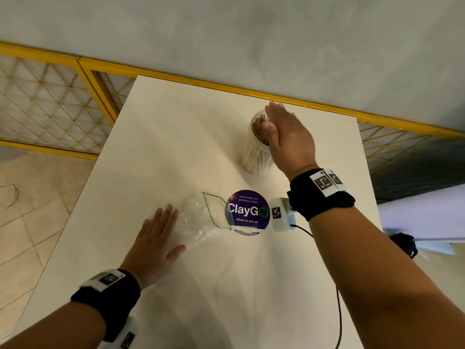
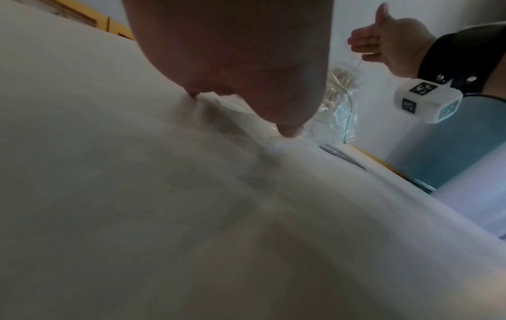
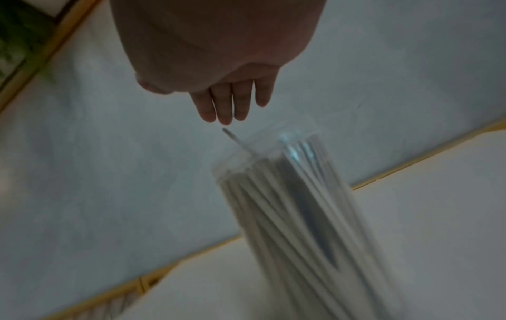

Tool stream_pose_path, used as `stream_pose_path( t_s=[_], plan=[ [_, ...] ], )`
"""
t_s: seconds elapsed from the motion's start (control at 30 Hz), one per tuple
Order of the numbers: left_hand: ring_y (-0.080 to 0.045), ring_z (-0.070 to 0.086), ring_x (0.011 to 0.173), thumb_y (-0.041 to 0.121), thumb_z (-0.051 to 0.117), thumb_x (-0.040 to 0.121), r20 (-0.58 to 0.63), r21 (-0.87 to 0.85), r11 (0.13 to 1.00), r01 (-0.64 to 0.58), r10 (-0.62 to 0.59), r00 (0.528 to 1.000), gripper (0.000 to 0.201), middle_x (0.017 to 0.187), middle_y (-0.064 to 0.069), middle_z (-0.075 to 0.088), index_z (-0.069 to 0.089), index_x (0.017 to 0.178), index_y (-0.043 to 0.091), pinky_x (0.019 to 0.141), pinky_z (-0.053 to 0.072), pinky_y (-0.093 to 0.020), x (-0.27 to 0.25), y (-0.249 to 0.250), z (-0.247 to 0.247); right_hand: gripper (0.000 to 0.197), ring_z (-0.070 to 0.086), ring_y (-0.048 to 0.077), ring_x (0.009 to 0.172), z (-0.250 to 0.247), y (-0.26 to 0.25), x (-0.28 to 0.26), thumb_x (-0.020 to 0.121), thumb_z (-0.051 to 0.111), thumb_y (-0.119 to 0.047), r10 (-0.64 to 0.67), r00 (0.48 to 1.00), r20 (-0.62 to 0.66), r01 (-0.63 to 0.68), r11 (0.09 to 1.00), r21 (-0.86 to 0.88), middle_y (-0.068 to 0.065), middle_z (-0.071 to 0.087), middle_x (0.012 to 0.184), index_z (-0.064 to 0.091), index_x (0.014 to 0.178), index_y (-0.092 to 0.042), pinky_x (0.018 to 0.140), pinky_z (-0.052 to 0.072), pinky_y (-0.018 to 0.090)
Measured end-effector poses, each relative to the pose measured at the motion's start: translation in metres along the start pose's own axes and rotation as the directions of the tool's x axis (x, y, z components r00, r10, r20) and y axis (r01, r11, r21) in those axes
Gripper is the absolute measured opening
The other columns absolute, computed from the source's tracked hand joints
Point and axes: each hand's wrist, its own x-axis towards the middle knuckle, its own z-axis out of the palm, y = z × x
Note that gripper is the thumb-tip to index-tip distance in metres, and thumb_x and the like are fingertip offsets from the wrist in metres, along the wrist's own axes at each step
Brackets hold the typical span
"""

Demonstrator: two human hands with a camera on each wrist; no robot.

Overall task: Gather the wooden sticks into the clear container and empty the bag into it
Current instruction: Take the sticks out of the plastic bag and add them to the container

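A clear container packed with wooden sticks stands upright at the far right of the white table. My right hand hovers over its mouth with straight fingers. In the right wrist view one stick pokes up out of the container, its tip just under my fingertips. The clear plastic bag with a green zip line lies flat on the table, looking empty. My left hand rests flat on its near end, fingers spread.
A round purple "ClayGo" sticker sits on the table just right of the bag. A yellow-framed mesh railing runs along the table's far edge. Tiled floor lies to the left.
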Motion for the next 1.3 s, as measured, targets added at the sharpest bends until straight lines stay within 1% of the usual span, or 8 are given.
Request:
stream_pose_path(
  t_s=[0.1,0.33,0.5,0.67,0.77,0.9,1.13,1.3],
  plan=[
    [-0.024,-0.005,0.146,0.075,0.009,0.081,0.020,0.019,1.000,0.006,-0.006,1.000,0.087,0.159,0.000,-0.006,-0.010,0.149,0.025,0.116,0.008,-0.047,0.000,0.001,0.004,0.056,0.028,0.024,0.144,0.011,0.006,-0.004,0.101,0.027,-0.047,0.035,0.923,0.383,0.067,0.966,-0.251,0.006,0.034,0.155,0.037,0.146,-0.015,0.118,0.021,0.041],
    [-0.029,-0.011,0.146,0.064,0.040,0.078,-0.067,-0.012,1.000,0.017,-0.018,0.998,0.099,0.159,-0.007,-0.014,-0.013,0.149,0.020,0.115,0.006,-0.052,-0.001,0.007,-0.002,0.067,0.022,0.030,0.145,0.020,0.008,-0.003,0.095,0.028,-0.056,0.025,0.928,0.371,0.128,0.915,-0.382,0.009,0.030,0.156,0.034,0.145,-0.012,0.117,0.018,0.049],
    [-0.026,-0.008,0.146,0.069,0.033,0.078,-0.028,0.018,0.995,0.094,-0.094,0.995,0.102,0.155,-0.006,-0.023,-0.021,0.146,0.015,0.117,0.005,-0.046,0.000,0.008,0.000,0.048,0.058,0.030,0.077,0.017,-0.039,-0.034,0.096,0.041,-0.050,-0.040,0.999,-0.005,0.040,0.996,-0.079,0.008,0.061,0.080,0.061,0.077,-0.010,0.066,0.040,0.034],
    [-0.033,0.006,0.146,0.068,0.031,0.080,0.024,0.103,0.991,0.083,-0.086,0.996,0.101,0.156,-0.009,-0.018,-0.011,0.148,0.007,0.114,0.013,-0.049,0.002,0.008,0.001,0.064,0.061,0.026,0.071,0.069,-0.078,-0.106,0.085,0.040,-0.072,0.240,0.635,0.735,-0.280,0.957,-0.071,0.005,0.059,0.069,0.050,0.057,-0.015,0.066,0.043,0.034],
    [-0.030,-0.004,0.146,0.076,0.014,0.076,0.093,0.193,0.977,0.089,-0.109,0.990,0.100,0.156,-0.006,-0.020,-0.013,0.148,0.011,0.115,0.005,-0.050,0.004,0.004,0.000,0.034,0.064,0.030,0.078,0.085,-0.065,-0.118,0.093,0.049,-0.039,0.320,0.747,0.583,-0.483,0.863,0.145,0.008,0.064,0.080,0.055,0.071,-0.014,0.073,0.050,0.037],
    [-0.026,-0.019,0.144,0.084,0.010,0.068,0.158,0.239,0.957,0.161,-0.202,0.967,0.106,0.155,-0.002,-0.027,-0.018,0.147,0.019,0.115,-0.005,-0.053,0.008,0.001,-0.003,0.018,0.062,0.023,0.078,0.078,-0.034,-0.118,0.097,0.048,-0.022,0.601,0.661,0.449,-0.739,0.625,0.251,0.006,0.062,0.092,0.060,0.100,-0.009,0.065,0.046,0.027],
    [-0.030,-0.005,0.146,0.068,0.020,0.087,-0.060,0.087,0.993,-0.077,0.083,0.995,0.083,0.159,-0.006,-0.002,0.008,0.150,0.015,0.115,0.002,-0.055,0.008,0.009,-0.017,0.021,0.059,0.037,0.099,0.093,-0.026,-0.133,0.094,0.043,-0.015,0.478,0.764,0.432,-0.522,0.853,-0.020,0.018,0.062,0.111,0.055,0.109,-0.006,0.076,0.038,0.034],
    [-0.028,-0.003,0.145,0.074,0.005,0.082,0.191,0.236,0.940,-0.247,0.204,0.960,0.090,0.158,-0.002,-0.002,0.004,0.150,0.015,0.116,0.003,-0.052,0.009,0.012,-0.004,0.039,0.056,0.039,0.103,0.095,-0.058,-0.150,0.089,0.051,-0.032,0.121,0.982,0.147,-0.108,0.990,-0.090,0.017,0.061,0.113,0.061,0.116,-0.007,0.087,0.045,0.045]
  ],
)
